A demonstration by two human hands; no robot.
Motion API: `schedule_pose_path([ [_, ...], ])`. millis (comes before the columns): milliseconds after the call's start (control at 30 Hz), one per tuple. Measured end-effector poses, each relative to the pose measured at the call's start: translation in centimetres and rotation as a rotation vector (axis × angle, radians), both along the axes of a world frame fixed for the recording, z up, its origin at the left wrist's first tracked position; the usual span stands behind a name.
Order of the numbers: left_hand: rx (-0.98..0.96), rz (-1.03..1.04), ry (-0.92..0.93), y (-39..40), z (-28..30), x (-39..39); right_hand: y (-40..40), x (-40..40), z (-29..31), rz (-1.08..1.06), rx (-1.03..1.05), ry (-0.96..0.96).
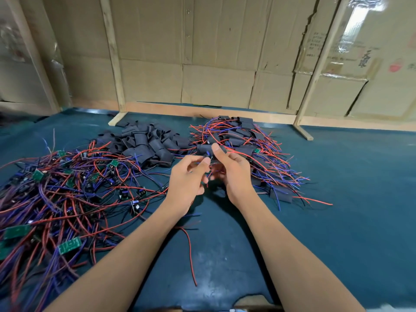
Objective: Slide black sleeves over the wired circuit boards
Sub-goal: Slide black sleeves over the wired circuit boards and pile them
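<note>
My right hand [234, 172] pinches a black sleeve [203, 149] between thumb and fingers, held above the table's middle. My left hand [188, 179] pinches the wires and small board end right at the sleeve's near opening; the board itself is mostly hidden by my fingers. A red and black wire [189, 244] trails from my hands toward the front edge. A heap of bare green circuit boards with red, blue and black wires [67, 190] lies at the left. Loose black sleeves [146, 143] are piled at the back centre.
A pile of sleeved boards with red and blue wires [254, 154] lies right of my hands. The table has a dark teal mat [349, 210]. Cardboard panels on wooden posts [117, 64] wall off the back edge.
</note>
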State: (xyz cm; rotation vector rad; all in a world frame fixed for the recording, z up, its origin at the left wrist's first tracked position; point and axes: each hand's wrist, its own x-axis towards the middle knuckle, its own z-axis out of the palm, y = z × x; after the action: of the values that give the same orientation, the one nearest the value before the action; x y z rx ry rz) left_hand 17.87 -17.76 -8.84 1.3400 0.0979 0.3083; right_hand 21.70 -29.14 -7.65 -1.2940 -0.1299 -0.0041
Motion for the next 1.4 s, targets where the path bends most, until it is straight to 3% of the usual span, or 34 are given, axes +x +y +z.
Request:
schedule_pose_path([
  [133,0.011,-0.026,0.006,-0.1,0.2,-0.2,0.0,0.4,-0.1,0.027,0.081,0.027],
  [433,-0.013,-0.034,-0.072,0.0,0.0,-0.2,-0.1,0.5,-0.3,0.215,0.032,0.007],
  [867,0.000,-0.042,-0.156,-0.2,1.0,-0.7,-0.5,0.9,1.8,0.159,-0.052,0.000],
  [1133,0.539,0.383,-0.276,0.3,0.5,-1.1,-1.8,2.0,2.6,-0.126,0.296,-0.094],
  [1400,0.715,0.345,-0.288,0.2,0.4,-1.2,-3.0,2.5,1.6,-0.318,0.311,0.140],
])
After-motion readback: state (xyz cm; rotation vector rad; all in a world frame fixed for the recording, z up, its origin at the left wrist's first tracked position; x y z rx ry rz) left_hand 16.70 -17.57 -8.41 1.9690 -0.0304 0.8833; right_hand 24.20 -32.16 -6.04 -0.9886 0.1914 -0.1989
